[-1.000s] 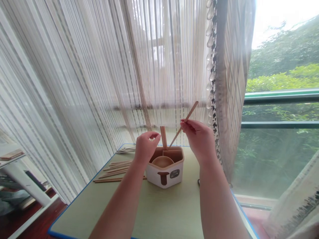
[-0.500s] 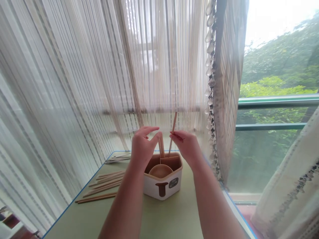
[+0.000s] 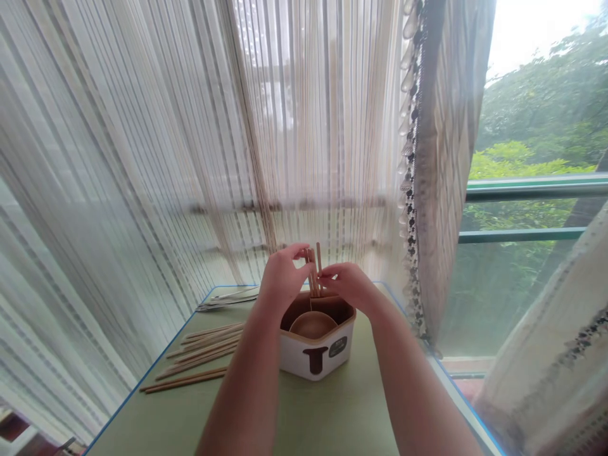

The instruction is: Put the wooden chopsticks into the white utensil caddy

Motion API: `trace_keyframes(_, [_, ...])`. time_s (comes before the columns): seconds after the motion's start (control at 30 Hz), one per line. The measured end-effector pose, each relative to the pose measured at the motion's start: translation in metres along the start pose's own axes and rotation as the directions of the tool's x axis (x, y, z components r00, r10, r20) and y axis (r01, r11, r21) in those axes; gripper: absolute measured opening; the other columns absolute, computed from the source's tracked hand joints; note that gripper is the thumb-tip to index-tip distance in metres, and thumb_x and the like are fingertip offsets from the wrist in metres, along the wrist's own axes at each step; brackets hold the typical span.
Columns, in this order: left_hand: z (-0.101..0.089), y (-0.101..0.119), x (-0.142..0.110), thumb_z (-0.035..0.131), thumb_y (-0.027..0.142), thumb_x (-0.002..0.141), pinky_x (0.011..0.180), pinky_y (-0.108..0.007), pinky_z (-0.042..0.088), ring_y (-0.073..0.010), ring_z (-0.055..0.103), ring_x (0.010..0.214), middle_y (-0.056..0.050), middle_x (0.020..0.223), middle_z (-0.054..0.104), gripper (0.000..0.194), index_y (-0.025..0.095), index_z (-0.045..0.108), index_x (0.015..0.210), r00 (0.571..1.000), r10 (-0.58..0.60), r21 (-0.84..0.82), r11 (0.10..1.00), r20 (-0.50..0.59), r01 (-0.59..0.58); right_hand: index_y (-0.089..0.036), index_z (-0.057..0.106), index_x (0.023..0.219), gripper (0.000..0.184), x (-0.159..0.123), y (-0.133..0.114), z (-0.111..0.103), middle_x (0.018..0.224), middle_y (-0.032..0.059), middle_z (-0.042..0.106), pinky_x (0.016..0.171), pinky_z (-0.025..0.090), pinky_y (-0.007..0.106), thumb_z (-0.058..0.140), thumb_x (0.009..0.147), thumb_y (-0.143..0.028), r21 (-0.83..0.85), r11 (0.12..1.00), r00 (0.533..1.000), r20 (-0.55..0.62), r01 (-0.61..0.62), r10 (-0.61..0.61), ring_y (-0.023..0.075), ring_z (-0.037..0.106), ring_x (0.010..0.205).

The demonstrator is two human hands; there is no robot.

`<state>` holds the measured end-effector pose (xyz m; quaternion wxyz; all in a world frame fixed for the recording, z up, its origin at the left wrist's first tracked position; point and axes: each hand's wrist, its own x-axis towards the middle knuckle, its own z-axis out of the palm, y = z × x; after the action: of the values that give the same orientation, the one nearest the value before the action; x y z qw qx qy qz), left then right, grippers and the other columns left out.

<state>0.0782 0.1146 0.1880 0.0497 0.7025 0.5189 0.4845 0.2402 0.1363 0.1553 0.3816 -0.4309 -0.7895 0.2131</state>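
Observation:
A white box with a brown inside stands on the table, a brown rounded piece in its near part. Upright wooden chopsticks rise from its back compartment. The thumb and fingers of my left hand close around their upper ends. Just to the right, my right hand pinches a single chopstick, held nearly vertical with its lower end down at the compartment. The box's back left corner is hidden by my left hand and forearm.
Several more wooden chopsticks lie on the green table at the left, partly behind my left forearm. Thin metal chopsticks or sticks lie at the back left. A sheer curtain hangs behind the table, a window at the right.
My right hand has come left and down, lowering its chopstick beside the upright ones. My left hand's fingers, formerly apart, have closed on the standing chopsticks. The view has shifted slightly.

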Motion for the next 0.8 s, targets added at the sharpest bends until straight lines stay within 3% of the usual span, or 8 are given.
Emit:
trace_keyframes(0.3, [0.013, -0.01, 0.003, 0.065, 0.019, 0.067, 0.075, -0.03, 0.052, -0.0165, 0.065, 0.078, -0.004, 0.082, 0.07, 0.025, 0.018, 0.065, 0.092, 0.994, -0.036, -0.342, 0.937, 0.107, 0.071, -0.02, 0.073, 0.079, 0.02, -0.003, -0.002, -0.008, 0.072, 0.0014, 0.07, 0.062, 0.04, 0.023, 0.056, 0.075, -0.03, -0.115, 0.992, 0.993, 0.093, -0.06, 0.071, 0.0136, 0.058, 0.066])
trace_keyframes(0.43, [0.017, -0.012, 0.004, 0.067, 0.022, 0.066, 0.074, -0.031, 0.052, -0.017, 0.066, 0.077, -0.004, 0.082, 0.07, 0.023, 0.017, 0.067, 0.088, 0.989, -0.07, -0.43, 0.895, 0.133, 0.121, -0.021, 0.072, 0.087, 0.024, -0.005, -0.006, -0.01, 0.079, 0.001, 0.07, 0.065, 0.042, 0.024, 0.052, 0.079, -0.031, -0.062, 0.998, 0.999, 0.035, -0.004, 0.006, 0.0147, 0.059, 0.071])
trace_keyframes(0.53, [0.015, -0.014, 0.004, 0.068, 0.023, 0.065, 0.074, -0.032, 0.052, -0.0171, 0.066, 0.074, -0.005, 0.08, 0.071, 0.022, 0.017, 0.068, 0.087, 0.985, -0.093, -0.44, 0.886, 0.144, 0.148, -0.021, 0.072, 0.089, 0.024, -0.004, -0.008, -0.009, 0.079, 0.001, 0.071, 0.065, 0.043, 0.024, 0.052, 0.08, -0.031, -0.058, 0.998, 0.999, -0.022, 0.025, -0.026, 0.0142, 0.059, 0.07])
trace_keyframes(0.8, [0.001, -0.012, 0.0, 0.066, 0.028, 0.067, 0.062, -0.031, 0.052, -0.0157, 0.063, 0.063, -0.004, 0.076, 0.07, 0.02, 0.018, 0.07, 0.084, 0.981, -0.163, -0.309, 0.932, 0.11, 0.189, -0.022, 0.072, 0.085, 0.019, -0.004, -0.011, -0.005, 0.08, 0.0011, 0.072, 0.067, 0.044, 0.024, 0.055, 0.078, -0.029, -0.058, 0.998, 0.999, -0.042, 0.024, -0.026, 0.0149, 0.062, 0.072])
